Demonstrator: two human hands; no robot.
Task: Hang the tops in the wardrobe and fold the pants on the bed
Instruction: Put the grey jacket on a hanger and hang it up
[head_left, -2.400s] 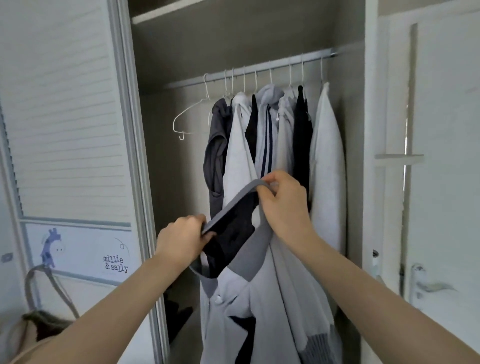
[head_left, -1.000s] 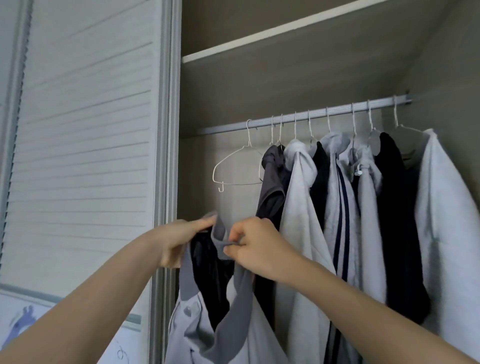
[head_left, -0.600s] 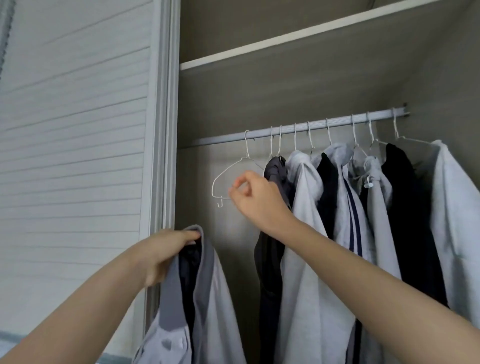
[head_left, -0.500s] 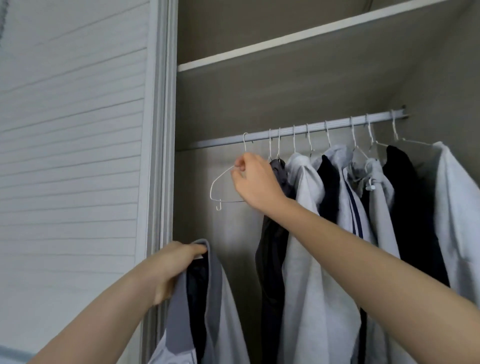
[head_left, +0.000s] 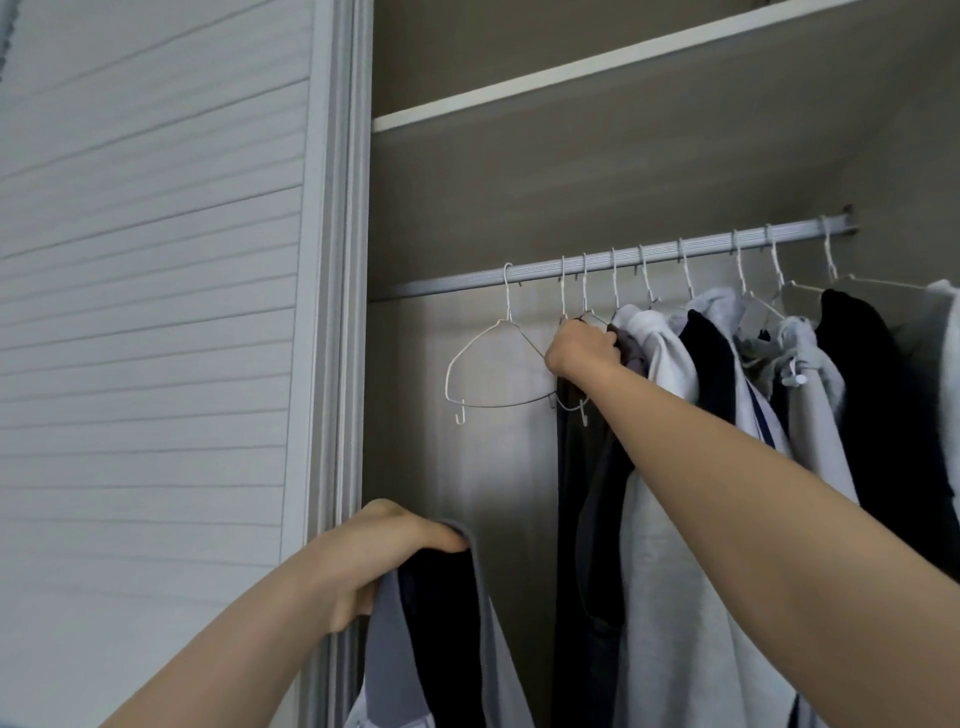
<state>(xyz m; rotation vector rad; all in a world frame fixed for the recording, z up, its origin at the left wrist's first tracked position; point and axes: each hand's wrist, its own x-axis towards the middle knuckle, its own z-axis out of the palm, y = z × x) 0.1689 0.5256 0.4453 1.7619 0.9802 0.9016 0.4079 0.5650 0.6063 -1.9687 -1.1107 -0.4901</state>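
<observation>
Left hand (head_left: 382, 553) grips grey top (head_left: 457, 639) by collar, low; right hand (head_left: 584, 349) curled round wire hanger (head_left: 496, 364) on rail (head_left: 623, 257).

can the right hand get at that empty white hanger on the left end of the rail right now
Probably yes. The right hand is already up at the rail, right beside the empty hanger, whose near shoulder runs to the knuckles. Nothing hangs between them; the dark top sits behind the hand.

Head view, close, tilted up (slightly) into the wardrobe (head_left: 623, 171).
</observation>
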